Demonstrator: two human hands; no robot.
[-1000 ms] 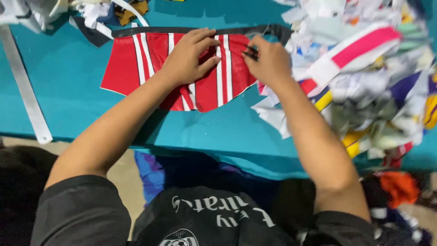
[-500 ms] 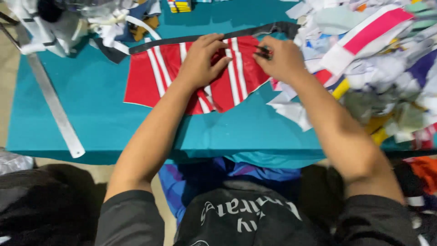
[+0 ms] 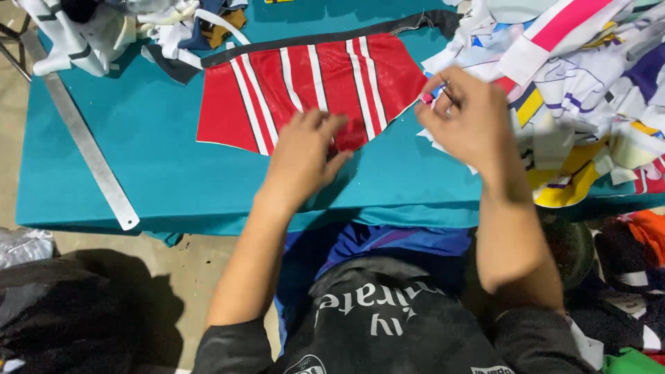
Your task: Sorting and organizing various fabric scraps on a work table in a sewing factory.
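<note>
**Two hands over a red striped cloth**

Two hands of mine work at the near edge of a teal desk (image 3: 138, 173). My left hand (image 3: 305, 156) lies open, fingers spread, its fingertips touching the lower edge of a red cloth (image 3: 325, 83) with white stripes. That cloth lies flat in the middle of the desk, widest at its top, with a dark band (image 3: 312, 40) running along its upper edge.

My right hand (image 3: 467, 121) is just beside the cloth's right corner, slightly blurred. Its thumb and fingers are pinched on a small dark and pink thing (image 3: 433, 95); I cannot tell what it is.

To the right, a heap of cut cloth pieces (image 3: 589, 83) in white, pink, yellow and purple covers that end of the desk, and my right hand is over its edge. A long metal ruler (image 3: 83, 138) lies slantwise on the left side of the desk, well apart from both hands. More white and dark scraps (image 3: 104, 28) are piled at the far left corner.
</note>
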